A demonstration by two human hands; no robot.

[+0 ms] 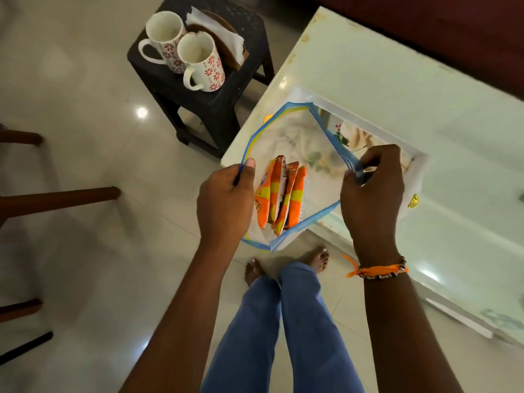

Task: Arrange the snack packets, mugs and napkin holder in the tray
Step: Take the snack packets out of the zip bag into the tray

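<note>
A clear zip bag (297, 137) with a blue rim is held wide at its mouth over the near corner of the table. My left hand (224, 199) pinches the rim's left side and my right hand (371, 191) pinches its right side. Several orange snack packets (280, 194) stand on end inside the bag. A white tray (416, 168) with a printed floor lies on the table under and behind the bag. Two white mugs with red flowers (164, 41) (201, 61) stand on a black stool beside a brown napkin holder (226, 43) with white napkins.
The black plastic stool (209, 109) stands on the tiled floor left of the white table (397, 80). Wooden chair legs (59, 197) jut in from the left. My feet and blue trousers (283, 321) are below the bag.
</note>
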